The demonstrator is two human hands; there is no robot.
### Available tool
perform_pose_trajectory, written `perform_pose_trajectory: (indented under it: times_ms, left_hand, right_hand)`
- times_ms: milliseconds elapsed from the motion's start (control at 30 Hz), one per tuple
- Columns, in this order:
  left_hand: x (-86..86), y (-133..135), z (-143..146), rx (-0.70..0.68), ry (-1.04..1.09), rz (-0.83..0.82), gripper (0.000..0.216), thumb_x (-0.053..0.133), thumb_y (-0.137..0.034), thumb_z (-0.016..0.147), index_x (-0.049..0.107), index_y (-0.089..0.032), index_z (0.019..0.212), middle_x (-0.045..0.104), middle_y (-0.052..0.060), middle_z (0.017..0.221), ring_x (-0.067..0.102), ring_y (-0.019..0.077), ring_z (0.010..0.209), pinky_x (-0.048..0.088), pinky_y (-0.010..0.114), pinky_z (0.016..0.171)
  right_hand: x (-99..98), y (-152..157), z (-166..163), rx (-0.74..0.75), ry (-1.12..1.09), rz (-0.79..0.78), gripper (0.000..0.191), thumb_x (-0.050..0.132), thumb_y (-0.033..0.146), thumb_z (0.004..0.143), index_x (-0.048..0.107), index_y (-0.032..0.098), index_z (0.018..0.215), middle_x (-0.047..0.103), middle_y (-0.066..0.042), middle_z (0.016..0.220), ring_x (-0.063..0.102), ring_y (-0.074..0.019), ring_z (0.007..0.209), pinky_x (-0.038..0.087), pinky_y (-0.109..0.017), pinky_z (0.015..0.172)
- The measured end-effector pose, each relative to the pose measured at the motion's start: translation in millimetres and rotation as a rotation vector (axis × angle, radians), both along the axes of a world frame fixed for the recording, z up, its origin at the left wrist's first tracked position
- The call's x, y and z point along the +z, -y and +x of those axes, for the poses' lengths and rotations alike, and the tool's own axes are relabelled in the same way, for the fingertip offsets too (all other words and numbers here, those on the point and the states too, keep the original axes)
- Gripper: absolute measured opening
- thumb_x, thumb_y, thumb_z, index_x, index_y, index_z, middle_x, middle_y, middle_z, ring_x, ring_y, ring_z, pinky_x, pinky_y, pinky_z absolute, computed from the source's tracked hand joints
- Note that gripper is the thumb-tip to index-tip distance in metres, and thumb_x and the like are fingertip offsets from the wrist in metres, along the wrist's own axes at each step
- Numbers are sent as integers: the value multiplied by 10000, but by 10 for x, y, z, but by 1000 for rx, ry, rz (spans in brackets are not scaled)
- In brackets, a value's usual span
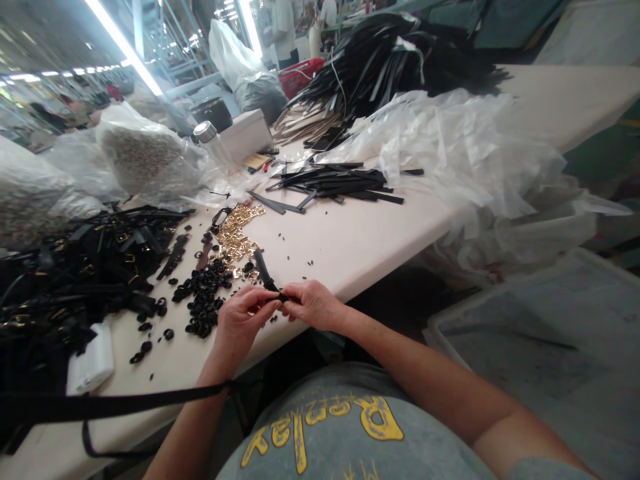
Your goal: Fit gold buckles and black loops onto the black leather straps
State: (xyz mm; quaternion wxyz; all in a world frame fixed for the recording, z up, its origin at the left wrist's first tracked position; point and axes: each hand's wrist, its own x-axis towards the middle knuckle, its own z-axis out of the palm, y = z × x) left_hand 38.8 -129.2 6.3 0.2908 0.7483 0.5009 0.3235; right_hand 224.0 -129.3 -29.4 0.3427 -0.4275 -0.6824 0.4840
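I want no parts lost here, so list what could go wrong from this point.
The left hand is close beside a loose heap of small black rings; its wrist might sweep some aside.

The left and right hand pinch a narrow black strap near the pale table's front edge; if it slips, it could fall off.

The strap's far end might scatter the loose, square gold metal buckles beside it.

The scene is lit from above by long white tube lights (123, 45), whose cores are blown out into glare at upper left. The smooth pale beige worktop (325, 250) is softly lit, while the space beneath is sunk in dark shadow. The far background is blurred, shapes are stretched toward the edges, and detail in the tangled black strap heap (100, 267) is partly lost.
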Motion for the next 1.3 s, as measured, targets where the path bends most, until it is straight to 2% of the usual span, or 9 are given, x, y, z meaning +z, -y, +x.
perform_pose_trajectory:
  times_ms: [167,300,467,667,767,900,1033,1200,1300]
  left_hand:
    - [-80,33,61,91,54,-14,144,708,-336,779,725,-216,857,683,19,800,631,152,670,507,252,604]
    - [-33,84,130,126,27,-11,116,711,-310,768,714,-217,837,682,-3,742,615,134,580,511,247,567]
    - [-14,96,106,97,80,-27,127,723,-303,763,731,-215,855,698,16,812,650,148,653,542,261,622]
    - [-106,118,64,92,241,-80,173,724,-283,774,726,-209,931,712,36,889,673,179,773,563,294,704]
    - [-78,117,115,88,161,19,124,705,-272,793,727,-218,903,703,32,882,660,167,757,550,277,681]
    - [31,86,209,71,-73,187,88,661,-261,823,734,-234,865,712,31,891,643,142,672,527,264,658]
    - [99,61,255,16,-199,252,113,629,-249,845,738,-235,870,724,24,844,642,143,644,505,262,653]
    - [17,56,210,82,-209,236,169,608,-258,860,733,-230,969,740,28,871,664,167,714,514,296,729]
    - [-71,65,182,129,-31,67,234,593,-308,876,692,-220,1070,740,34,924,684,174,741,545,303,711]
  right_hand:
    - [-12,-19,50,32,-123,-17,118,613,182,835,679,144,924,686,6,733,653,-113,671,448,-185,610]
    - [8,-37,111,61,-136,-11,170,656,251,829,695,145,956,691,-1,745,631,-120,688,460,-195,629]
    - [13,-61,133,165,-250,-80,238,528,203,902,680,156,1079,700,-28,864,692,-127,766,525,-217,721]
    - [-32,-51,52,52,-252,-86,259,461,153,916,685,147,1046,680,-34,833,692,-110,683,535,-200,646]
    - [-67,-51,23,41,-260,-87,260,457,144,921,678,153,1057,672,-31,827,695,-114,690,536,-203,644]
    - [-94,-58,40,54,-258,-75,273,440,105,912,667,143,1059,662,-27,838,698,-114,719,530,-198,657]
    - [-29,-47,111,102,-205,0,308,482,48,844,667,142,1071,686,-30,874,687,-121,778,511,-190,678]
    - [0,-48,98,72,-241,-42,228,567,285,885,681,142,1021,695,-25,805,674,-127,694,505,-206,640]
    - [-51,-54,34,32,-326,-126,234,540,318,895,671,133,950,690,-34,800,675,-126,658,505,-208,595]
